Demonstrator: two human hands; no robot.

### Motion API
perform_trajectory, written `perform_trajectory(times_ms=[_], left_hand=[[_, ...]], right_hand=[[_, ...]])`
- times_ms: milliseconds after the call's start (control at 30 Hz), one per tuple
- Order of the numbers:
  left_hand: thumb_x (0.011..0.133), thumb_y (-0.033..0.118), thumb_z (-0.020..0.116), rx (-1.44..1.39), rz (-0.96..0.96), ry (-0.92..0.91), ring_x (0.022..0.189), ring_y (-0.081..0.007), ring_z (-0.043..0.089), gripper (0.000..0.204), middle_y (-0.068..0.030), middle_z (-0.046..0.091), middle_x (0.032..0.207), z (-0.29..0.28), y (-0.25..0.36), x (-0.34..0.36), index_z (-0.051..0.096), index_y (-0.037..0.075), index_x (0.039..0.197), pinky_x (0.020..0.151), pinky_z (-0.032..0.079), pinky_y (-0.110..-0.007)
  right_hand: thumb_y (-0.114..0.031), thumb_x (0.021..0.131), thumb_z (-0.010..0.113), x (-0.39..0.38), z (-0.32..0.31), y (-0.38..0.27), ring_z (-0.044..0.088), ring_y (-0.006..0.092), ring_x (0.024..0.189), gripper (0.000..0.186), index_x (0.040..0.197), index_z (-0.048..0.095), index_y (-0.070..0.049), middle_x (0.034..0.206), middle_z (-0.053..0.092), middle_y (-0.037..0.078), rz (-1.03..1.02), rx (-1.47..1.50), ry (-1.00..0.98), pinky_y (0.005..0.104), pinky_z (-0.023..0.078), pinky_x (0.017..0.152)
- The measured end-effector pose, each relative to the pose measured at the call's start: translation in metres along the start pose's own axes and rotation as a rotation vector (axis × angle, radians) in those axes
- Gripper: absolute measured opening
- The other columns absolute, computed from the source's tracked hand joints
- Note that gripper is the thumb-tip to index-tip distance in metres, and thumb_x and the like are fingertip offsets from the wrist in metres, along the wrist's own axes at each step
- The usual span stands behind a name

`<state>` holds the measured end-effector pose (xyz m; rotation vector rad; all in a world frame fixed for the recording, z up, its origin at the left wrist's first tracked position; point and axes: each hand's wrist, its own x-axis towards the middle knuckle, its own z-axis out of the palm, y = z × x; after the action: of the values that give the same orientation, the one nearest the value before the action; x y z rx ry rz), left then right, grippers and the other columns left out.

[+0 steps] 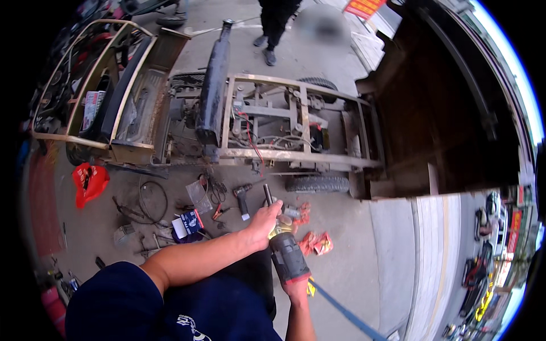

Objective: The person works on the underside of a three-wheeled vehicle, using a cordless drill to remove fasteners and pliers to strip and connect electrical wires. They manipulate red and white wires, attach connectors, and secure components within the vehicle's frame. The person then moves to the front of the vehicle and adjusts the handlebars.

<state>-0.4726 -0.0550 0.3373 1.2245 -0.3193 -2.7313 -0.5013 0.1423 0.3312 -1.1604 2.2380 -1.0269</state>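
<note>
I hold a power tool [288, 259] in front of me with both hands. It has a dark grey body, a brass-coloured front, a red rear edge and a dark rod sticking out ahead; its exact kind is unclear. My left hand [264, 226] is closed round the front part, close to the rod. At the rear end my right hand [296, 287] grips the tool, its fingers partly hidden. A blue hose or cord [341, 308] trails from there to the lower right. Beyond the rod's tip stands a bare vehicle frame [267, 153].
A cordless drill [242, 200], a coiled cable [153, 199], a small box [187, 224] and red-orange gloves [316, 243] lie on the ground. An orange-red bag [90, 183] is at left. The raised cargo bed [443, 108] stands right. A person [276, 28] stands beyond the frame.
</note>
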Motion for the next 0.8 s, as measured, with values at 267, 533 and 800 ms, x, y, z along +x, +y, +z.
perform_trajectory(times_ms=[267, 533, 800], left_hand=[[0.098, 0.040, 0.055, -0.367, 0.155, 0.117, 0.085, -0.0374, 0.068, 0.032, -0.0161, 0.064, 0.087, 0.035, 0.062, 0.108, 0.049, 0.009, 0.093, 0.075, 0.056, -0.049], [0.102, 0.046, 0.044, -0.242, 0.187, 0.041, 0.102, -0.0303, 0.065, 0.040, -0.0136, 0.067, 0.100, 0.034, 0.098, 0.192, 0.058, 0.008, 0.097, 0.089, 0.051, -0.044], [0.089, 0.020, 0.058, 1.599, 0.317, 0.729, 0.099, -0.0400, 0.061, 0.022, -0.0202, 0.065, 0.099, -0.070, 0.188, 0.260, 0.065, 0.002, 0.100, 0.086, 0.049, -0.045]], right_hand=[[-0.009, 0.080, 0.069, 0.178, -0.031, 0.067, 0.066, 0.0271, 0.104, 0.039, 0.118, 0.063, -0.002, 0.109, 0.069, 0.014, 0.029, 0.110, -0.354, 0.0365, 0.050, 0.090], [-0.004, 0.080, 0.072, 0.306, -0.047, 0.117, 0.065, 0.0245, 0.099, 0.031, 0.110, 0.066, -0.004, 0.106, 0.069, 0.009, 0.011, 0.180, -0.513, 0.0365, 0.051, 0.087], [0.003, 0.077, 0.065, 0.386, -0.035, 0.140, 0.059, 0.0147, 0.071, 0.027, 0.104, 0.063, 0.001, 0.083, 0.063, 0.004, 0.637, 0.572, -0.402, 0.0290, 0.048, 0.067]])
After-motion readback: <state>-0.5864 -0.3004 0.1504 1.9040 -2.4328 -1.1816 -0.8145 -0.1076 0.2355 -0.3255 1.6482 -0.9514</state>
